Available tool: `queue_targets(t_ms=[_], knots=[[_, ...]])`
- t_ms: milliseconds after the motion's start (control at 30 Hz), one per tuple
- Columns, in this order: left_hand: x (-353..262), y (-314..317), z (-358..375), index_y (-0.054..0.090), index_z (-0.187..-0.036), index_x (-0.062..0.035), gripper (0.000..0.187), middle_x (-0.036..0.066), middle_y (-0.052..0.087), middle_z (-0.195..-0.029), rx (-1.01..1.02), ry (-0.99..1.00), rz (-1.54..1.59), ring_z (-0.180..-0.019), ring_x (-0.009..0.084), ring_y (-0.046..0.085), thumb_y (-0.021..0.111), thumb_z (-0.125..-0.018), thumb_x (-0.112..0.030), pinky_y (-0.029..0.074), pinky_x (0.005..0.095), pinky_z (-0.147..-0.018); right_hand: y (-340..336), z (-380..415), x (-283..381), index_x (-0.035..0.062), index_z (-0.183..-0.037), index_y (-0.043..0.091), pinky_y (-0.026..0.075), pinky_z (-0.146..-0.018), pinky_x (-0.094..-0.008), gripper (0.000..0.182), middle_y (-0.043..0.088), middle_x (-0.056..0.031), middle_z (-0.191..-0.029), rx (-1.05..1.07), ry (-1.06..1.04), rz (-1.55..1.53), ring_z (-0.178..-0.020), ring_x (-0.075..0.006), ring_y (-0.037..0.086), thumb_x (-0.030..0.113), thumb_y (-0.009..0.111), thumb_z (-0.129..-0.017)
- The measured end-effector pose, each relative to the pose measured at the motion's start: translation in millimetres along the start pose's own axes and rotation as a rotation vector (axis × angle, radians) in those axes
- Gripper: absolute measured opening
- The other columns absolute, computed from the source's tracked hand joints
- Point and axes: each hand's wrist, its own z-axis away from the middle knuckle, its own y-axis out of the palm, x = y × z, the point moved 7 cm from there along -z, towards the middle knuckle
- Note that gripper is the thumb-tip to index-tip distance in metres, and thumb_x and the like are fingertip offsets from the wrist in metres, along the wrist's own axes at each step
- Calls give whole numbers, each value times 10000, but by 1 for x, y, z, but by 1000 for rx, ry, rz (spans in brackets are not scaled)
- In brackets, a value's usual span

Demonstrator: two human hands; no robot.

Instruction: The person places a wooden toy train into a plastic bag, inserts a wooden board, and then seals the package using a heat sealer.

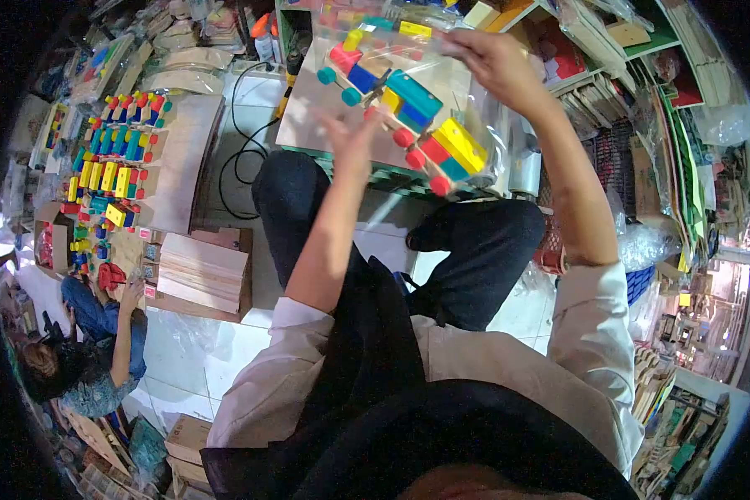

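A wooden toy train [425,108] of red, blue, teal and yellow blocks on red and teal wheels shows through a clear plastic bag [496,133]. My right hand [496,67] pinches the bag's upper edge at the top right of the train. My left hand [352,137], blurred by motion, is at the train's lower left side with its thumb and fingers apart. Its fingertips overlap the bag near the red wheels. Behind the bag lies a pale work board [308,121], over which more coloured blocks show at the top.
On the left, several toy trains stand in rows on a low table [183,158], with a person [100,350] seated beside it. A box of wooden boards [200,271] sits near my knee. A black cable [233,158] runs across the floor. Packed shelves [617,75] line the right.
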Motion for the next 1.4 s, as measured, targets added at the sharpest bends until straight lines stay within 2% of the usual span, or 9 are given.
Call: queue_targets(t_ms=[100, 267, 433, 533, 700, 867, 1033, 1167, 1400], knots=[[-74, -31, -20, -43, -1404, 19, 1186, 247, 87, -1444, -208, 382, -275, -1348, 287, 128, 818, -631, -240, 122, 379, -1100, 71, -6, -34, 13, -969, 596, 481, -684, -326, 158, 646, -143, -864, 221, 36, -143, -768, -260, 636, 115, 534, -866], [-117, 29, -31, 425, -1241, -131, 760, 168, 351, -1351, 226, 1038, -1220, -1252, 322, 344, 808, -595, -251, 309, 420, -1016, 173, 12, -105, 63, -916, 616, 480, -695, -375, 152, 649, -118, -837, 324, 129, -70, -780, -285, 623, 164, 516, -862], [-63, 25, -66, 525, -1133, -187, 559, 118, 515, -1227, 320, 829, -1588, -1196, 295, 441, 770, -634, -250, 374, 436, -957, 154, 8, -111, 133, -995, 614, 481, -703, -392, 260, 652, -121, -869, 304, 368, 13, -820, -285, 625, 262, 654, -772], [-61, 13, -93, 568, -1012, -104, 294, 88, 660, -761, 385, 503, -1347, -745, 243, 653, 686, -744, -130, 499, 344, -678, 145, 11, -108, 104, -1065, 577, 481, -725, -403, 410, 645, -124, -928, 324, 334, 81, -865, -292, 617, 275, 713, -718], [-75, 15, -104, 586, -907, -39, 144, 106, 662, -825, 265, 638, -1036, -777, 252, 644, 623, -769, -31, 487, 307, -691, 102, -11, -51, 25, -966, 609, 483, -690, -333, 401, 620, -132, -868, -87, 66, -48, -759, -247, 602, 312, 738, -717], [-62, 23, -104, 617, -862, -21, 148, 119, 650, -877, 458, 755, -1018, -827, 259, 632, 558, -745, 45, 488, 316, -746, 143, -7, -27, 24, -806, 602, 494, -677, -372, 206, 625, -110, -754, -13, -101, 23, -719, -285, 612, 191, 690, -723], [-68, 14, -104, 648, -959, -55, 294, 129, 625, -1005, 323, 831, -1250, -865, 262, 620, 527, -723, 73, 489, 325, -769, 185, 20, -74, 34, -923, 595, 494, -720, -426, 225, 643, -130, -801, 696, 292, 299, -769, -336, 624, 64, 588, -700], [-66, 13, -101, 651, -1013, -79, 353, 121, 599, -1048, 356, 559, -1084, -917, 248, 598, 523, -720, 72, 482, 320, -794, 136, -9, -25, 58, -982, 589, 462, -802, -392, 343, 592, -95, -1001, 100, 74, 131, -955, -307, 563, 91, 682, -654], [-58, 4, -109, 589, -1129, -54, 445, 133, 582, -1037, 544, 584, -1021, -917, 308, 582, 602, -691, 21, 466, 352, -807, 196, -7, -77, 65, -884, 640, 487, -734, -426, 211, 599, -141, -938, 474, 293, 383, -901, -293, 596, 99, 636, -676]])
